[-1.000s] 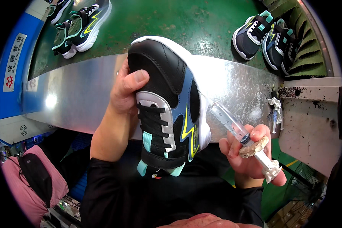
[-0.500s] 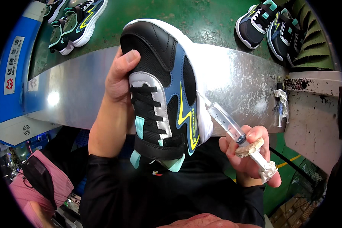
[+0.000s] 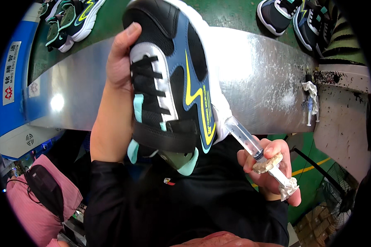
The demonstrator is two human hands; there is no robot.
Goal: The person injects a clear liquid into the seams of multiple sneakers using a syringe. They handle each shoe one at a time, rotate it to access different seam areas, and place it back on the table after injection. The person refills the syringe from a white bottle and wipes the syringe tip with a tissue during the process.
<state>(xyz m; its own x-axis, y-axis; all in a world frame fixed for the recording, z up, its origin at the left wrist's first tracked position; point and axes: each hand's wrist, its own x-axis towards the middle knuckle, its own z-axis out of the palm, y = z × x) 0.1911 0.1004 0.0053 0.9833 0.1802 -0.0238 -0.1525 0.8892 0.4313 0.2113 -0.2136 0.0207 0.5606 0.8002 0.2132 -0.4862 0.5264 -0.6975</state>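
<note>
My left hand [image 3: 118,61] is closed around the toe side of a sneaker [image 3: 178,78], its thumb pressed on the black mesh upper. The sneaker is black and blue with a yellow zigzag, mint tabs and a white sole [image 3: 214,82], held up with the toe pointing away from me. In my right hand [image 3: 279,149] is a clear syringe [image 3: 244,136], whose barrel and plunger carry lumps of whitish wrapping. The syringe's front end meets the white sole's side near the heel; its very tip cannot be made out.
A shiny metal ledge [image 3: 80,82] runs across the green bench [image 3: 231,14]. Several sneakers [image 3: 76,24] stand far left, more sneakers [image 3: 307,29] far right beside a green finned rack [image 3: 346,35]. Wrapped syringes [image 3: 311,103] lie at the ledge's right end. A person in pink [image 3: 41,201] is lower left.
The sneaker has shifted up and left in the picture and turned slightly, showing more of its heel opening. The background has shifted too. The syringe stays at the sole, still in my right hand.
</note>
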